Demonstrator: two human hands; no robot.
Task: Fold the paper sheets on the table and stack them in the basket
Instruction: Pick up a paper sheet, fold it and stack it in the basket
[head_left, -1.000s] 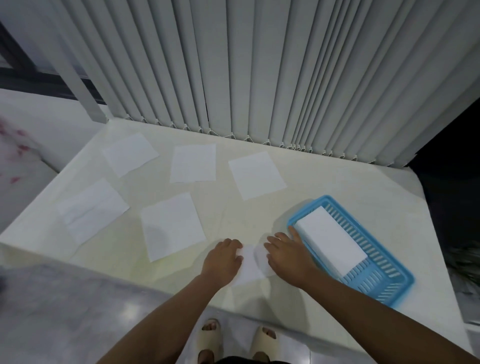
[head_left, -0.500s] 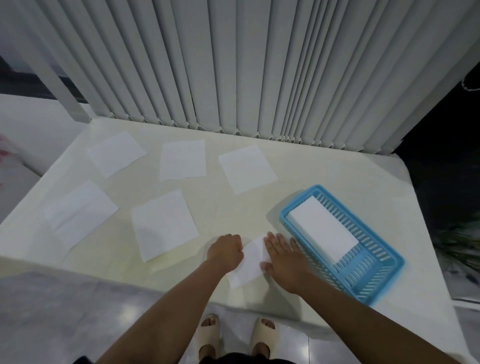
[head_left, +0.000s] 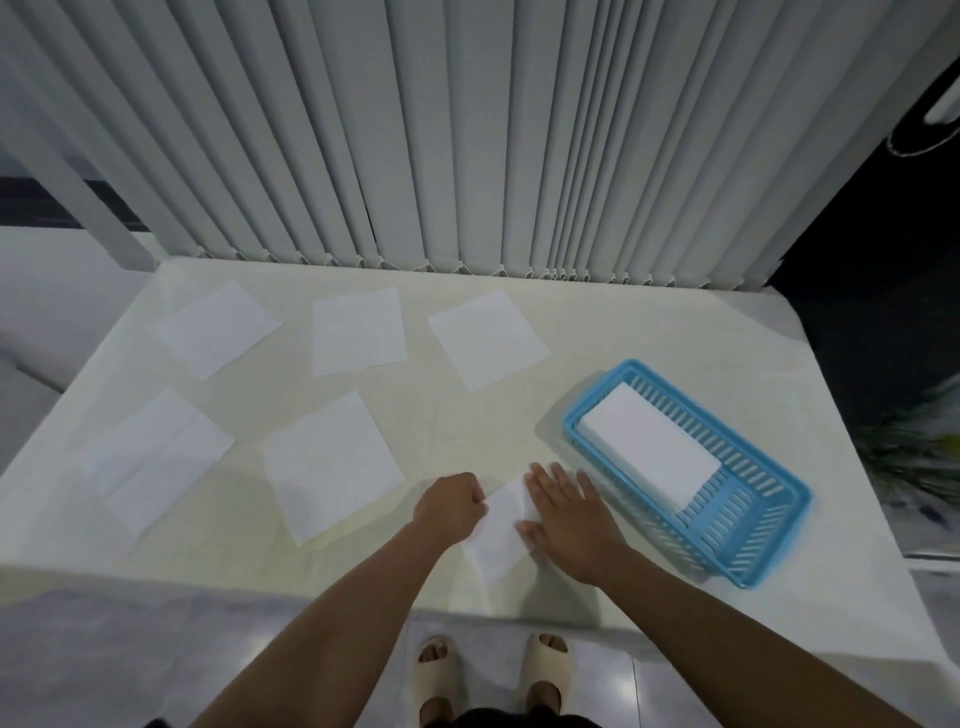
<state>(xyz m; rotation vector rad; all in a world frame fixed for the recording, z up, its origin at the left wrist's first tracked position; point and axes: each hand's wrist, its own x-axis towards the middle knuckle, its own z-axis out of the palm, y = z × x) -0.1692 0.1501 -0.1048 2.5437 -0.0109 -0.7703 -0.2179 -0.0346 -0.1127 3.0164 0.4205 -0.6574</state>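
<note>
Our left hand (head_left: 451, 506) had its fingers curled on the left edge of the folded sheet (head_left: 498, 540), apparently pinching it. Our right hand (head_left: 569, 519) lay flat with straight fingers, pressing the sheet's right side onto the tabletop (head_left: 467, 426) near its front edge, just beside the blue basket (head_left: 571, 422). If the flat palm slid while the pinched edge was pulled, the crease could run crooked or the thin paper tear. Lifted carelessly, it might spring open, land askew on the white stack (head_left: 649, 452) in the basket, or nudge the nearest unfolded sheet (head_left: 332, 462).
</note>
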